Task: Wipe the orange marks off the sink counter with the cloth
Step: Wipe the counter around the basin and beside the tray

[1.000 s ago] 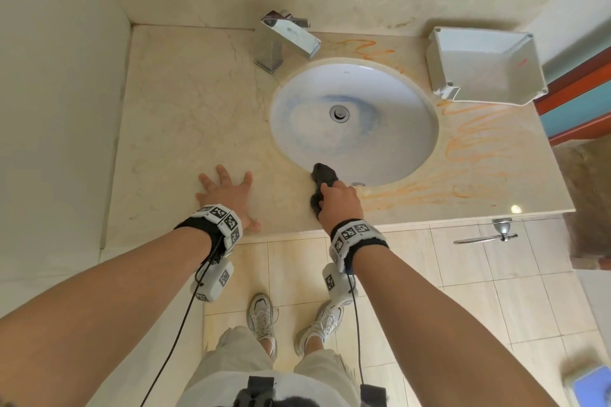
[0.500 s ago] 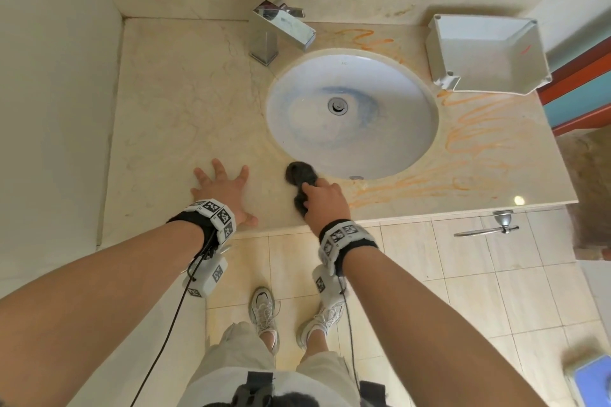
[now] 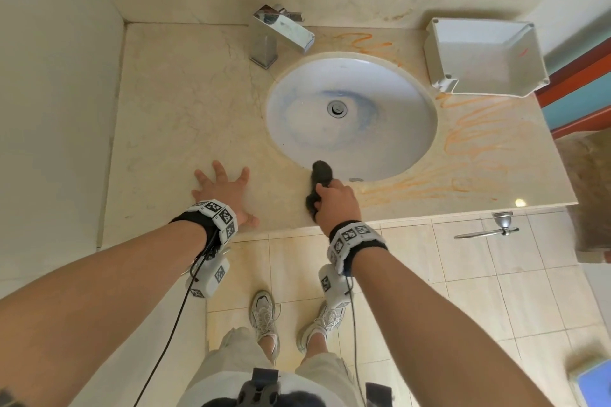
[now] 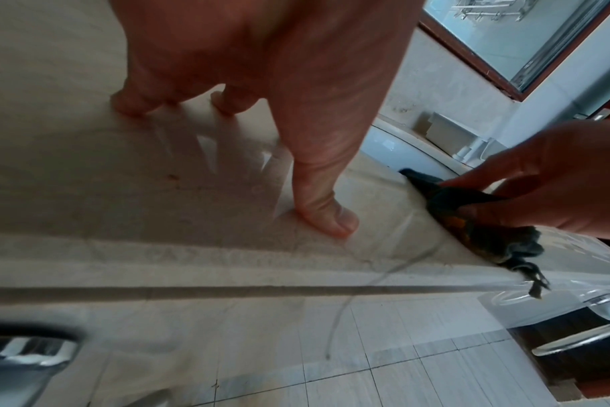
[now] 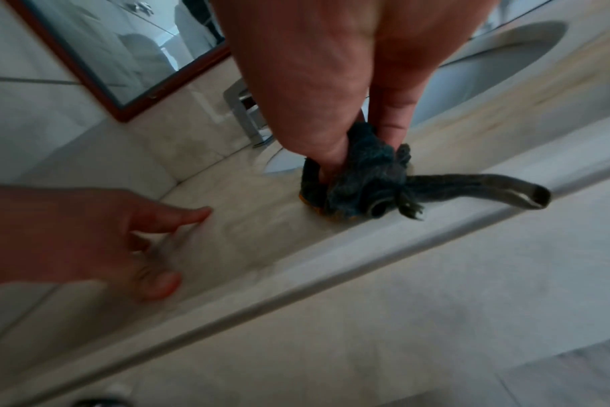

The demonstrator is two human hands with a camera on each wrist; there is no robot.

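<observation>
My right hand (image 3: 334, 201) grips a bunched dark cloth (image 3: 320, 175) and presses it on the beige counter (image 3: 185, 116) at the sink's front rim. In the right wrist view the cloth (image 5: 359, 181) is wadded under my fingers, with an orange stain on its underside and a loose strip trailing right. Orange marks (image 3: 463, 149) scrawl across the counter right of the sink, along the front edge and behind the basin (image 3: 367, 40). My left hand (image 3: 224, 192) lies flat on the counter left of the cloth, fingers spread; its thumb (image 4: 324, 212) presses down near the cloth (image 4: 470, 220).
A white oval sink (image 3: 350, 116) with blue smears sits mid-counter, a chrome faucet (image 3: 277, 33) behind it. A white plastic tray (image 3: 482, 56) stands at the back right. A wall closes the left side. A chrome towel ring (image 3: 489, 231) hangs below the counter's front.
My right hand swept the cloth left along the sink's front rim, then back right a little. The left hand stayed planted.
</observation>
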